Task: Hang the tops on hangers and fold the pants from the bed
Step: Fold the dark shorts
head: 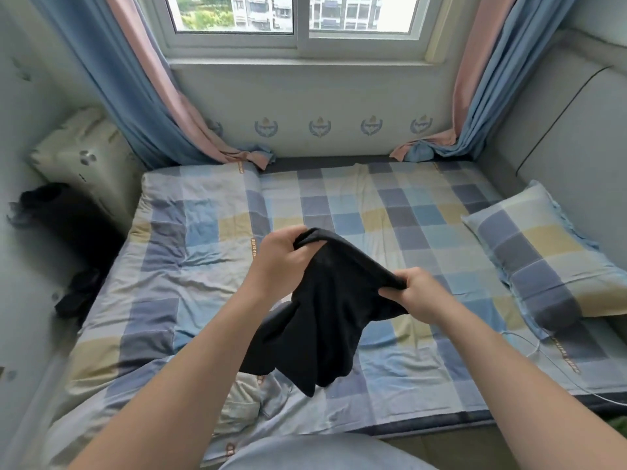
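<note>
1. The black garment (325, 320) could slip and drop in a heap on the bed (210, 232). Each hand holds only a small bit of the top edge, and most of the cloth hangs loose.
2. The cloth is bunched and twisted. If it goes down like this, the fold could come out crooked. I think it needs a shake first to open flat.
3. I cannot tell if this is a top or pants. A wrong guess would put it on a hanger when it should be folded, or the other way round.
4. A thin white cable (529, 347) lies on the bed at 3 o'clock from the garment. The hanging cloth could catch on it if it swings that way.
5. The left hand (281, 257) holds the garment's edge at 11 o'clock. Its fingers (298, 247) are curled tight round a fold of cloth.
6. The right hand (420, 296) holds the edge at 2 o'clock. Its fingers (395, 295) and thumb pinch the cloth between them.
7. The garment is up in the air over the middle of the bed. Its top edge runs from one hand to the other. The rest hangs down toward 6 o'clock, below the fingers.
8. More dark clothes (78, 293) lie at 9 o'clock by the bed's left edge, well apart from both hands.
</note>
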